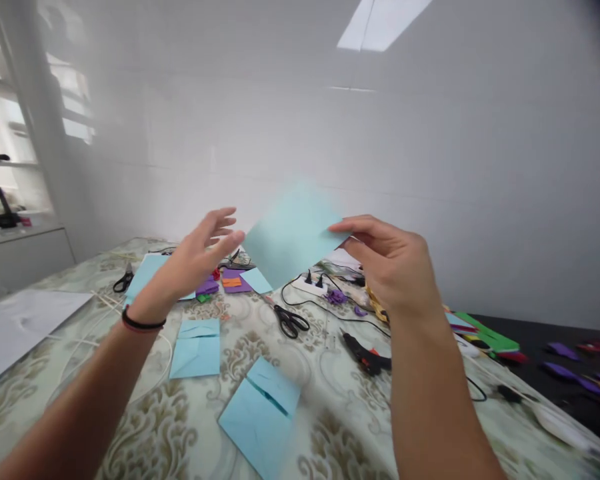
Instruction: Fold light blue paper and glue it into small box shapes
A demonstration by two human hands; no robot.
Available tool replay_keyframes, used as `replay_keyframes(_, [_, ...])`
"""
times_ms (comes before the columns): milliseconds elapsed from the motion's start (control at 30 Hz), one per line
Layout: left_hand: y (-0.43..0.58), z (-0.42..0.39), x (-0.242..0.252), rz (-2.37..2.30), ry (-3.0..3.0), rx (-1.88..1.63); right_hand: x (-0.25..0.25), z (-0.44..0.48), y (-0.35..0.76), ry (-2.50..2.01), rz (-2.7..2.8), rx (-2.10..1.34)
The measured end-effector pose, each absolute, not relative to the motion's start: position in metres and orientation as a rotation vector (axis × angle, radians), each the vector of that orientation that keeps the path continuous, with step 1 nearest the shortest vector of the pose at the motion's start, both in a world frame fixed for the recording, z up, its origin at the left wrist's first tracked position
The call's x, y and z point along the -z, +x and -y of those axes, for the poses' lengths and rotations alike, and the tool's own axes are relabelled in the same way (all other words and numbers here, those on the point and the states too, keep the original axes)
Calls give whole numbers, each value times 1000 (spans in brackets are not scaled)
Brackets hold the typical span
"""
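Observation:
My right hand point(387, 263) pinches the right edge of a light blue paper square point(293, 233) and holds it up in the air above the table. My left hand point(200, 257) is raised to the left of the sheet, fingers spread, fingertips just short of its left corner and not gripping it. A black band circles my left wrist. Below on the patterned tablecloth point(330, 407) lie two folded light blue paper pieces point(196, 347) point(263, 417).
Black scissors point(290, 321) and a black glue gun point(367, 357) lie mid-table. Smaller scissors point(124, 280), more blue paper point(147, 272), purple and orange scraps point(233, 280), a cable and a power strip point(313, 283) sit further back. Coloured pieces point(485, 337) lie right; white sheet point(15, 323) left.

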State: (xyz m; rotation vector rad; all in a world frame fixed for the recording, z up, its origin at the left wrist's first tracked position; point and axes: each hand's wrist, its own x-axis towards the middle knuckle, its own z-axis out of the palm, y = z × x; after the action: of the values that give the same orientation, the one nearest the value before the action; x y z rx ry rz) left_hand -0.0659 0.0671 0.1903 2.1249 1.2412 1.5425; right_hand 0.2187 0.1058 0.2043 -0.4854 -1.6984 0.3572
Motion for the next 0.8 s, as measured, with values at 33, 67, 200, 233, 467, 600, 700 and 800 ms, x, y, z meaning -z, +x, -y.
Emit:
replay_keyframes(33, [-68,-64,-202,-1170,2019,-1578,-203,-98,216,-467,1686,-361])
replay_keyframes(67, [-69,-60,-208,-1135,1940,-1602,-201,-93,212,-460,1696,-378])
replay_keyframes(200, [-67,-45,-204,-1113,1896,-1454,-191,-83,202,-468,1828,-413])
replay_keyframes(233, [-66,-45,-201,-1125,1911,-1409,-189,-82,201,-475,1864,-406])
replay_keyframes(467, [-63,-56,-192,-1033,1863,-1425,-187,-82,208,-420,1961,-448])
replay_keyframes(600, [-45,-57,-189,-834,1669,-1628,-189,-81,210,-368,1995,-435])
replay_keyframes(700, [-30,-54,-185,-724,1604,-1665,-192,-77,206,-378,2043,-358])
replay_keyframes(800, [-21,-48,-185,-705,1611,-1591,-194,-73,202,-385,2047,-349])
